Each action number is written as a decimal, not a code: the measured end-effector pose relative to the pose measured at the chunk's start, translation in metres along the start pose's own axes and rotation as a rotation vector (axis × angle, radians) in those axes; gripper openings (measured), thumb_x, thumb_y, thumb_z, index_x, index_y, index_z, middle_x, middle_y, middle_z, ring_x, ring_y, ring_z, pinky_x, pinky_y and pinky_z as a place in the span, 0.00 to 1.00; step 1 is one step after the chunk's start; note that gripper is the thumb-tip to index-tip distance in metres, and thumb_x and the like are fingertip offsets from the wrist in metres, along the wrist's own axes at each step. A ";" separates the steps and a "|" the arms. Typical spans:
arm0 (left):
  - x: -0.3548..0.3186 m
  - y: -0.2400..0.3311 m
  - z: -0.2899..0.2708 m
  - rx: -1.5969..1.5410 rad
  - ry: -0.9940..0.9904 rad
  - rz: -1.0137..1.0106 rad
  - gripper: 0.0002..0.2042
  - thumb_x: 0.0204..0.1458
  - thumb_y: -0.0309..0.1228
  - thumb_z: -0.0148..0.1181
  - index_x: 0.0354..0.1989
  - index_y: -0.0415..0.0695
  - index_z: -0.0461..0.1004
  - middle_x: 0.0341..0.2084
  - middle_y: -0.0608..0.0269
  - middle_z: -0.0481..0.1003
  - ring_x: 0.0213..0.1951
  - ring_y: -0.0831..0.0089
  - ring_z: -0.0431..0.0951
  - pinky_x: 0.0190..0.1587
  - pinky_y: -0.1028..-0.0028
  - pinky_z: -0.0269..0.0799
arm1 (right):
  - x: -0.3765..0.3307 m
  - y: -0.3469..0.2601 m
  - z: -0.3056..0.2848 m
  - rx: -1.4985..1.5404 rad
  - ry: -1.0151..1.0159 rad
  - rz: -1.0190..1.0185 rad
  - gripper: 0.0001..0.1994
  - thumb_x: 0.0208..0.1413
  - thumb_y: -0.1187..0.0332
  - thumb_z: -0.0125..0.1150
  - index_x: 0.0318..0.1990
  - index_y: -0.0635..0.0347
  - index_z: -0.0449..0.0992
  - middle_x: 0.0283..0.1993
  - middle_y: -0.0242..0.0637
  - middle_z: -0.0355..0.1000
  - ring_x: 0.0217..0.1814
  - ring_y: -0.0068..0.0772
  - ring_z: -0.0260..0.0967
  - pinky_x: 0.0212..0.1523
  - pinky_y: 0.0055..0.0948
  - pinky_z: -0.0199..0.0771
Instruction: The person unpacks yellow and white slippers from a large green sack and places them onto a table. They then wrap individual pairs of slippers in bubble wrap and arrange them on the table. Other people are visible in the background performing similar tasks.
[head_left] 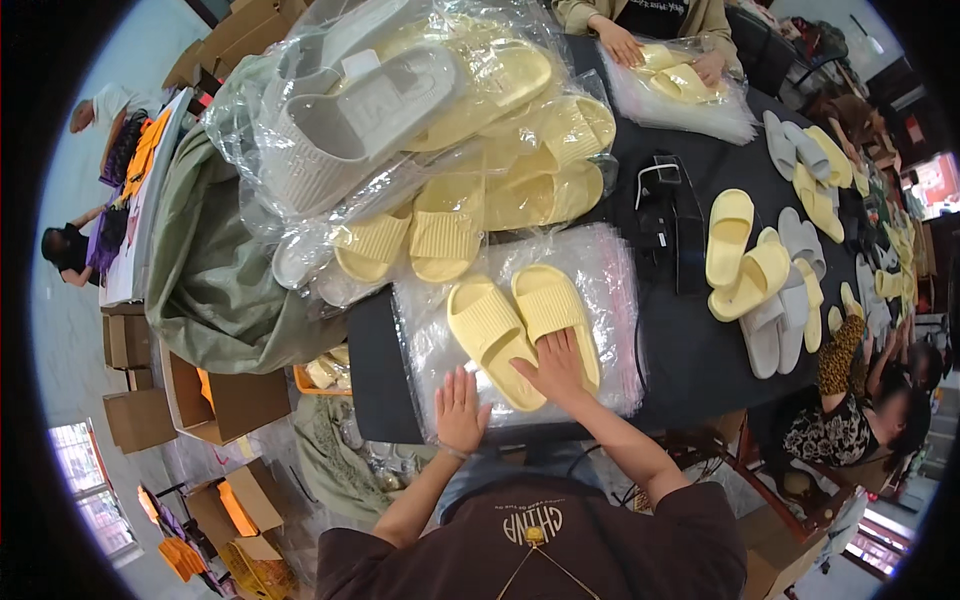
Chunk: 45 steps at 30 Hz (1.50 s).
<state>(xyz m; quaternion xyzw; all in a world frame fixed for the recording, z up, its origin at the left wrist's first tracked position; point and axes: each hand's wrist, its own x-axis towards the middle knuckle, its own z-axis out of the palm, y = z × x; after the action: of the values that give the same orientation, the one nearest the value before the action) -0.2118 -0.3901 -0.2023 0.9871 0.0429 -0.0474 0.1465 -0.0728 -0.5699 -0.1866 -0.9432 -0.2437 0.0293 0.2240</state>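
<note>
From the head view, my right hand (558, 368) lies flat and open, fingers spread over the heel ends of a pair of yellow slippers (520, 325), gripping nothing. My left hand (460, 410) rests open just left of it, palm down on the clear plastic bags (610, 300) under the pair. The slippers look like light, soft foam, springy and a bit grippy; I judge the strap or heel edge the best hold. The film beneath looks slick. Ahead of my fingers rises a heap of bagged slippers (420, 130).
</note>
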 end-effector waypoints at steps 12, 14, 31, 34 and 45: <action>-0.016 -0.001 0.032 0.083 0.213 0.023 0.30 0.53 0.45 0.50 0.62 0.42 0.60 0.64 0.55 0.55 0.67 0.52 0.47 0.65 0.50 0.27 | -0.013 0.023 0.013 -0.023 0.153 -0.174 0.20 0.53 0.57 0.54 0.45 0.66 0.71 0.46 0.47 0.67 0.54 0.47 0.59 0.62 0.46 0.49; -0.016 -0.001 0.036 0.068 0.272 0.043 0.29 0.52 0.44 0.51 0.61 0.42 0.60 0.63 0.55 0.57 0.67 0.52 0.49 0.65 0.50 0.29 | -0.021 0.029 0.019 -0.035 0.191 -0.204 0.22 0.54 0.57 0.53 0.48 0.67 0.69 0.49 0.48 0.66 0.56 0.48 0.58 0.63 0.46 0.48; -0.058 0.033 0.078 -0.235 0.794 0.384 0.17 0.51 0.21 0.53 0.51 0.39 0.69 0.52 0.53 0.70 0.58 0.52 0.66 0.60 0.53 0.55 | -0.223 0.086 -0.058 -0.145 0.809 0.011 0.14 0.50 0.72 0.59 0.46 0.57 0.76 0.53 0.40 0.69 0.55 0.41 0.66 0.55 0.39 0.63; -0.085 0.096 0.089 -0.410 0.519 0.741 0.22 0.41 0.13 0.51 0.48 0.41 0.71 0.48 0.52 0.72 0.55 0.53 0.69 0.57 0.56 0.62 | -0.243 0.116 -0.059 -0.162 0.805 0.135 0.14 0.52 0.74 0.58 0.47 0.55 0.76 0.47 0.39 0.71 0.49 0.39 0.68 0.50 0.36 0.66; -0.079 0.159 0.159 -0.856 -0.518 1.122 0.29 0.45 0.12 0.50 0.60 0.42 0.61 0.62 0.54 0.59 0.64 0.57 0.56 0.60 0.64 0.62 | -0.261 0.147 -0.059 -0.033 0.519 0.193 0.16 0.55 0.71 0.55 0.52 0.58 0.73 0.55 0.44 0.67 0.53 0.43 0.65 0.52 0.36 0.65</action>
<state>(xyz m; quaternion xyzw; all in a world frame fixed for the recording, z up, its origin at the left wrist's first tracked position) -0.2876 -0.5944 -0.3001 0.6749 -0.4879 -0.1757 0.5250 -0.2269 -0.8326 -0.2119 -0.9415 -0.0877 -0.1961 0.2598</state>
